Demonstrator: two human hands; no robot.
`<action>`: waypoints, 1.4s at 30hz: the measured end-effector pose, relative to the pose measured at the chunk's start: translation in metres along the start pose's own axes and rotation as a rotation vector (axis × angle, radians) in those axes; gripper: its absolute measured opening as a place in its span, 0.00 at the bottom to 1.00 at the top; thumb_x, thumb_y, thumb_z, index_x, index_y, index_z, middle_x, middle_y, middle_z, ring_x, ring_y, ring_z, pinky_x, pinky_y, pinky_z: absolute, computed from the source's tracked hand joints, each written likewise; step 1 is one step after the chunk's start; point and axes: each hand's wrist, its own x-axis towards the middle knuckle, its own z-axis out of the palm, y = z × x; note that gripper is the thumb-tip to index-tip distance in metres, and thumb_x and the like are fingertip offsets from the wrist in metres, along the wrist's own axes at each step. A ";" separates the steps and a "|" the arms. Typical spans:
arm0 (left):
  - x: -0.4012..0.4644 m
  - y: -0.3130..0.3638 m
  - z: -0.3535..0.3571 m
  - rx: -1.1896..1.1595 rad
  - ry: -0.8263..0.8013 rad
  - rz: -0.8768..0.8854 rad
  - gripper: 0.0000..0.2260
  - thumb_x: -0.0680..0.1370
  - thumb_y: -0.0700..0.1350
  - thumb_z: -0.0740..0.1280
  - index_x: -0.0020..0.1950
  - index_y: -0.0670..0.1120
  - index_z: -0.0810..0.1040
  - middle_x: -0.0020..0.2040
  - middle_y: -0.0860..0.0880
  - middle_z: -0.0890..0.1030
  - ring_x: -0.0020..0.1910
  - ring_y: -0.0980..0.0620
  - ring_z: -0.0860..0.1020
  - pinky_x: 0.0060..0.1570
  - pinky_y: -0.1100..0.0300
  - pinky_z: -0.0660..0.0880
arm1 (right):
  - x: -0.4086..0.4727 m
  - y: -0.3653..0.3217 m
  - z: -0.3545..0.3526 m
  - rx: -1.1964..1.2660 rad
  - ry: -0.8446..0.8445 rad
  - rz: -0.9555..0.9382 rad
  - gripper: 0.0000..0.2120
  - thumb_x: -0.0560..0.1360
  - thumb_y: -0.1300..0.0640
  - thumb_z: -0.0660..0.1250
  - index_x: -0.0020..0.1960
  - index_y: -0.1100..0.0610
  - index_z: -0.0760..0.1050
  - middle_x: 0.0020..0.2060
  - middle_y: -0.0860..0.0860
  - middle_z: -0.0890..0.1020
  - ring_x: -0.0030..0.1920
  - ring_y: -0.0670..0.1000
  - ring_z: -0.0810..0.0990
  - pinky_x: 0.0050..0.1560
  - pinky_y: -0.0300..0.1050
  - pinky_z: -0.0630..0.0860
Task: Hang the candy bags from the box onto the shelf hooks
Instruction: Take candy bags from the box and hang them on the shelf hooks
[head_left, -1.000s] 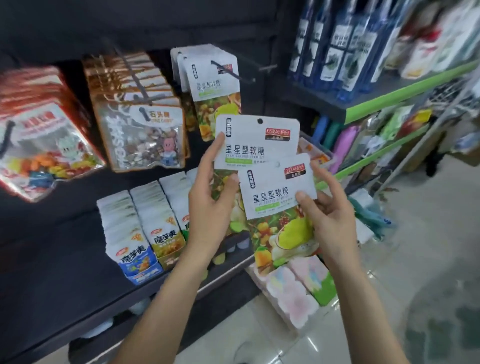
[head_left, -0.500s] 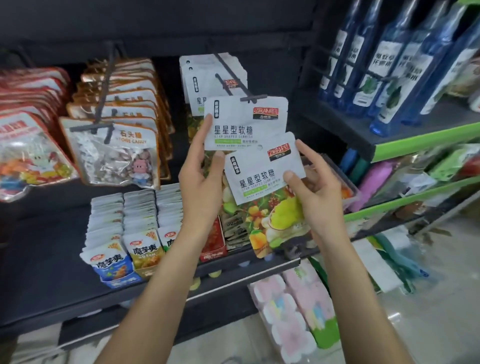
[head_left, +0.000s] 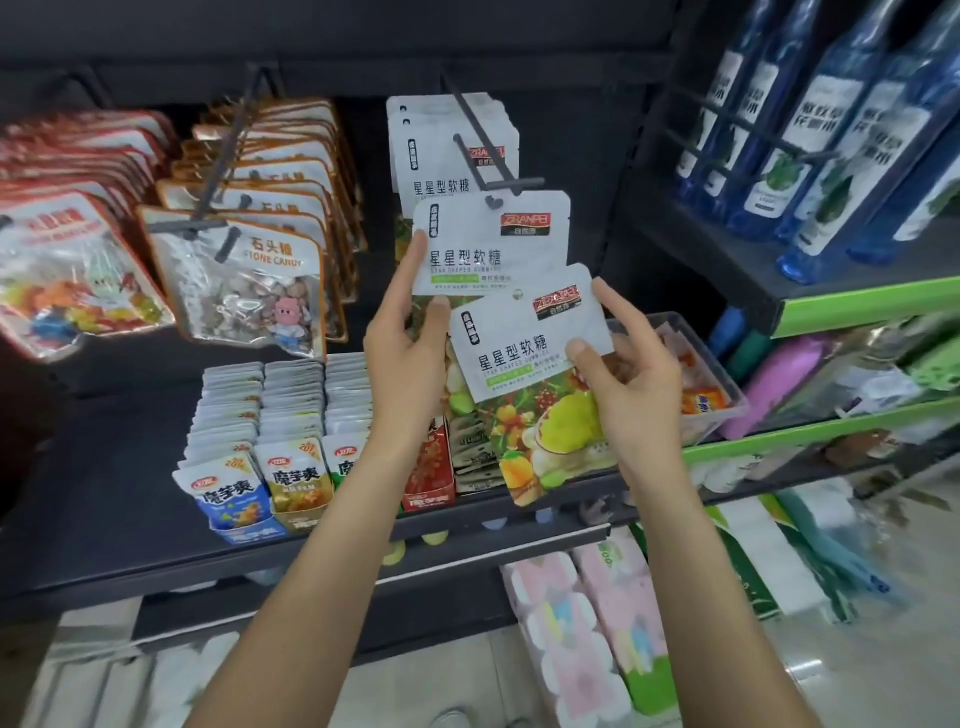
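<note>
1. The left hand (head_left: 410, 358) grips a star-gummy bag (head_left: 491, 244), its hole just below the hook (head_left: 485, 150) tip, not yet threaded.
2. The right hand (head_left: 631, 384) holds a second bag (head_left: 524, 353), waiting.
3. Several hung bags (head_left: 441, 135) already sit behind; the box is unseen.

Stone-candy pouches (head_left: 244, 291) hung in a deep row at left; beside them, further left, red-edged cartoon bags (head_left: 72, 270). Below on the dark shelf (head_left: 104, 519), small snack packets (head_left: 260, 441) stood in three files. Blue bottles (head_left: 831, 156) stood upper right over a green-edged ledge (head_left: 857, 306). Pastel tissue packs (head_left: 587, 639) lay low by the floor
</note>
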 end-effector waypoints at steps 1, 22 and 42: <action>0.007 -0.008 0.001 0.049 0.008 0.031 0.23 0.81 0.34 0.59 0.72 0.55 0.65 0.71 0.56 0.69 0.51 0.71 0.75 0.48 0.71 0.73 | 0.002 0.001 0.001 -0.030 0.005 -0.008 0.23 0.77 0.65 0.67 0.66 0.45 0.71 0.51 0.54 0.84 0.39 0.39 0.78 0.38 0.30 0.72; -0.010 0.027 -0.027 -0.103 -0.114 0.050 0.19 0.80 0.48 0.61 0.70 0.59 0.63 0.68 0.51 0.73 0.62 0.58 0.76 0.59 0.59 0.75 | 0.042 -0.033 0.025 0.018 0.037 -0.172 0.23 0.77 0.64 0.67 0.67 0.47 0.69 0.45 0.49 0.84 0.41 0.42 0.81 0.43 0.37 0.77; -0.007 0.008 -0.005 0.376 -0.246 0.107 0.45 0.72 0.41 0.75 0.79 0.51 0.49 0.64 0.57 0.68 0.65 0.56 0.71 0.62 0.52 0.74 | 0.051 -0.012 0.031 0.106 0.001 -0.060 0.22 0.77 0.64 0.67 0.69 0.50 0.70 0.47 0.54 0.84 0.48 0.49 0.83 0.48 0.43 0.79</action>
